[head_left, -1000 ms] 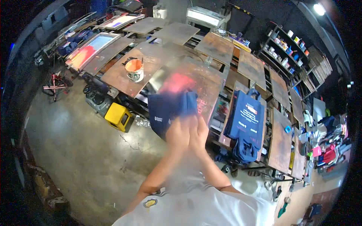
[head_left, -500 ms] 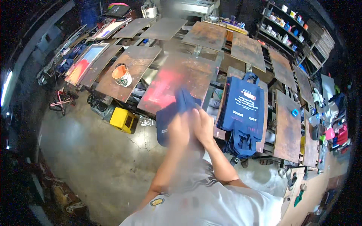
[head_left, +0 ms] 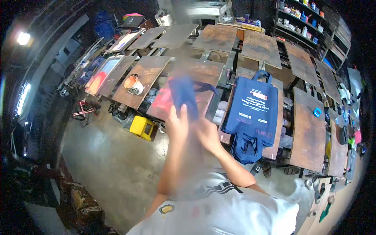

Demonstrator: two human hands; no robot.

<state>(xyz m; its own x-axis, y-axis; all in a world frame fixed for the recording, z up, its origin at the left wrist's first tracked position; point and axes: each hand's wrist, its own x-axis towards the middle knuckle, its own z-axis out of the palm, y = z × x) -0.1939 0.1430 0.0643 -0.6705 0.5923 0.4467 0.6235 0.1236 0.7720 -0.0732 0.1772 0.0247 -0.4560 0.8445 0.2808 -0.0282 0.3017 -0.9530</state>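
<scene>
A navy fabric bag [head_left: 183, 93], folded into a narrow bundle, is held up in front of me over the near middle board. One of its straps [head_left: 205, 87] sticks out to the right. My left hand [head_left: 177, 123] grips the bundle's lower left part, its fingers pointing upward along the cloth. At the lower right end, my right hand [head_left: 208, 135] closes on the bag, its fingertips partly lost in a blurred vertical streak. To the right, a stack of navy printed bags [head_left: 250, 111] lies on a board, handles hanging over the near edge.
Beneath the held bag is a red-stained board [head_left: 160, 103]. An orange-smeared paint bucket [head_left: 133, 84] stands on the board to its left. A yellow box [head_left: 142, 127] sits on the floor. A small blue device [head_left: 317, 112] rests on a right-hand board; shelves [head_left: 299, 23] hold bottles behind.
The held bag has gone from hanging spread out low on the left to a narrower bundle raised higher. My left hand has shifted up and left, and the view has turned slightly.
</scene>
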